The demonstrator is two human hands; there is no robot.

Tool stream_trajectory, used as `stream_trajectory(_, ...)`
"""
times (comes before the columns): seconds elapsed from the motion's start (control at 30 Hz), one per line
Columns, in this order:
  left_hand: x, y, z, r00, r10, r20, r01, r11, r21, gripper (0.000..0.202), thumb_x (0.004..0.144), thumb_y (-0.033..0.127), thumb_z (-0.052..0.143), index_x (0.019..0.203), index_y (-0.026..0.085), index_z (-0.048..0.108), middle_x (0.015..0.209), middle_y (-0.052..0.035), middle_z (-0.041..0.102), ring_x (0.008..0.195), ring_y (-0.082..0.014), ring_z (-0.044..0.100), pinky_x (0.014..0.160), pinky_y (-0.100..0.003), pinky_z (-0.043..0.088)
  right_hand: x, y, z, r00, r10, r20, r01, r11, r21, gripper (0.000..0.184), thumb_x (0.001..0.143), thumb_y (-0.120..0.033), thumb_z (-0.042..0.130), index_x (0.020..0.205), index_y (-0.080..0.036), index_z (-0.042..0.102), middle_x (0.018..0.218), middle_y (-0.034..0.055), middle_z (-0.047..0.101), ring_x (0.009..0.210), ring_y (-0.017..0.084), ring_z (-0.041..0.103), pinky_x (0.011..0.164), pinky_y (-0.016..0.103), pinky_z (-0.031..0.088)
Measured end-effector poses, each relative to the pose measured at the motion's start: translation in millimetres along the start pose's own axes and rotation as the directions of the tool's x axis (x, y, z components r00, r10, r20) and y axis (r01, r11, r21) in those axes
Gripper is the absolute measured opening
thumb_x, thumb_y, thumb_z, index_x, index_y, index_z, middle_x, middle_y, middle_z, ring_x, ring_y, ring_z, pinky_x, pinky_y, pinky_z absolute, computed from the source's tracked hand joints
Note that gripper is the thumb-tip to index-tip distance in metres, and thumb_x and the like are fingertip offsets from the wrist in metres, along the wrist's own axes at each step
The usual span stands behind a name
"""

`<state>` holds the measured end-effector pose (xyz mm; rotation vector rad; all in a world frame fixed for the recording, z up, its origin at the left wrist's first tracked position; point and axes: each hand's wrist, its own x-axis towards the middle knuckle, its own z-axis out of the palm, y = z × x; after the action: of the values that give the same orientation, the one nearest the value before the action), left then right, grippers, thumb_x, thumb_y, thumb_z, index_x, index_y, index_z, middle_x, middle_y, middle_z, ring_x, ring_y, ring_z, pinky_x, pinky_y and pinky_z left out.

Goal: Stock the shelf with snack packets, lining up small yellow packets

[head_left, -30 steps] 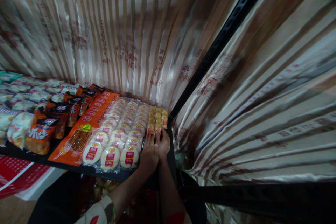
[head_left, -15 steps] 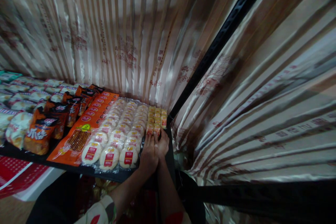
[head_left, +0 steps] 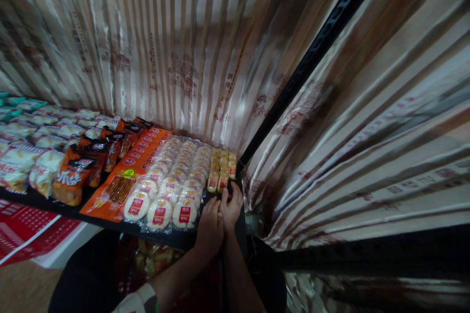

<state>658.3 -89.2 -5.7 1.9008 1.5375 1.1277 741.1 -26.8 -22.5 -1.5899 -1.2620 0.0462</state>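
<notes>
Our left hand (head_left: pixel 210 227), right hand (head_left: pixel 232 206): fingers curled, grip unclear to us | just beside yellow snack packets (head_left: pixel 222 180) | rowed tight, fronts our way, presumably for easy reading

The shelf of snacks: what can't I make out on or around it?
All in the head view:
Undersides of the left hand and right hand: hidden by the hands' own backs.
Fine print on the yellow packets: too small and blurred.
Teal packets: some cut off by the left edge.
Wrapped things below the shelf: partly hidden by it and the left forearm.
</notes>
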Motion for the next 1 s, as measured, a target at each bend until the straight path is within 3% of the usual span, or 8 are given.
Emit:
stream_trajectory(0.23, -43.4, 5.1, -25.4, 1.000, -0.011, 0.022, 0.014, 0.994, -0.105, 0.035, 0.090, 0.021, 0.031, 0.116, 0.011, 0.053, 0.116, -0.0153, 0.061, 0.110, -0.0213, 0.055, 0.096, -0.045, 0.046, -43.1, -11.7, -23.8, 0.994, 0.057, 0.089, -0.065, 0.994, 0.089, 0.043, 0.088, -0.040, 0.032, 0.111, -0.013, 0.057, 0.109, 0.0161, 0.059, 0.101, 0.022, 0.056, 0.089, 0.040, 0.045)
stream_trajectory(0.43, -91.1, -5.3, -59.5, 0.993, 0.035, 0.117, -0.016, 0.988, -0.156, 0.032, 0.092, 0.024, 0.032, 0.116, 0.017, 0.052, 0.111, -0.0116, 0.061, 0.103, -0.0197, 0.057, 0.091, -0.041, 0.048, -91.1, -37.4, -46.7, 0.942, 0.096, 0.322, -0.176, 0.958, 0.227, 0.038, 0.091, -0.037, 0.032, 0.111, -0.016, 0.056, 0.102, 0.0115, 0.061, 0.081, 0.016, 0.062, 0.065, 0.029, 0.053)
stream_trajectory(0.6, -133.7, -34.3, -76.0, 0.980, 0.112, 0.163, -0.101, 0.992, -0.078, 0.034, 0.092, 0.027, 0.033, 0.120, 0.016, 0.049, 0.113, -0.0123, 0.062, 0.103, -0.0213, 0.058, 0.088, -0.039, 0.050, -132.4, -55.8, -64.8, 0.881, -0.049, 0.470, -0.099, 0.953, 0.287, 0.028, 0.092, -0.025, 0.035, 0.106, -0.020, 0.058, 0.095, 0.0060, 0.066, 0.078, 0.013, 0.063, 0.070, 0.026, 0.052)
stream_trajectory(0.7, -151.6, -52.1, -81.3, 0.944, 0.226, 0.241, -0.222, 0.974, -0.043, 0.038, 0.092, 0.029, 0.031, 0.121, 0.015, 0.050, 0.115, -0.0137, 0.061, 0.107, -0.0236, 0.057, 0.090, -0.041, 0.049, -151.2, -56.4, -68.8, 0.819, -0.209, 0.535, 0.008, 0.936, 0.353, 0.026, 0.089, -0.020, 0.039, 0.101, -0.022, 0.063, 0.091, 0.0048, 0.067, 0.080, 0.013, 0.064, 0.073, 0.025, 0.051)
stream_trajectory(0.77, -159.1, -61.8, -83.0, 0.924, 0.236, 0.300, -0.235, 0.971, -0.039, 0.039, 0.091, 0.030, 0.031, 0.119, 0.014, 0.053, 0.115, -0.0148, 0.062, 0.108, -0.0240, 0.057, 0.091, -0.041, 0.049, -161.4, -52.3, -66.7, 0.778, -0.257, 0.573, 0.036, 0.929, 0.368, 0.027, 0.088, -0.019, 0.040, 0.097, -0.022, 0.065, 0.090, 0.0051, 0.068, 0.084, 0.015, 0.064, 0.076, 0.026, 0.051)
stream_trajectory(0.87, -162.8, -72.4, -82.2, 0.916, 0.138, 0.376, -0.132, 0.990, -0.040, 0.036, 0.091, 0.030, 0.034, 0.114, 0.016, 0.058, 0.112, -0.0124, 0.063, 0.107, -0.0221, 0.057, 0.094, -0.039, 0.048, -172.9, -41.5, -57.3, 0.725, -0.168, 0.668, -0.026, 0.962, 0.270, 0.029, 0.086, -0.017, 0.040, 0.093, -0.022, 0.067, 0.088, 0.0052, 0.069, 0.083, 0.016, 0.065, 0.077, 0.027, 0.051)
stream_trajectory(1.0, -154.5, -83.4, -75.4, 0.889, -0.104, 0.445, 0.124, 0.992, -0.016, 0.034, 0.091, 0.028, 0.033, 0.107, 0.019, 0.061, 0.108, -0.0086, 0.065, 0.102, -0.0187, 0.059, 0.094, -0.033, 0.046, -182.7, -25.9, -41.5, 0.624, 0.042, 0.781, -0.140, 0.988, 0.058, 0.034, 0.081, -0.012, 0.040, 0.095, -0.022, 0.069, 0.096, 0.0067, 0.070, 0.091, 0.020, 0.065, 0.086, 0.034, 0.049)
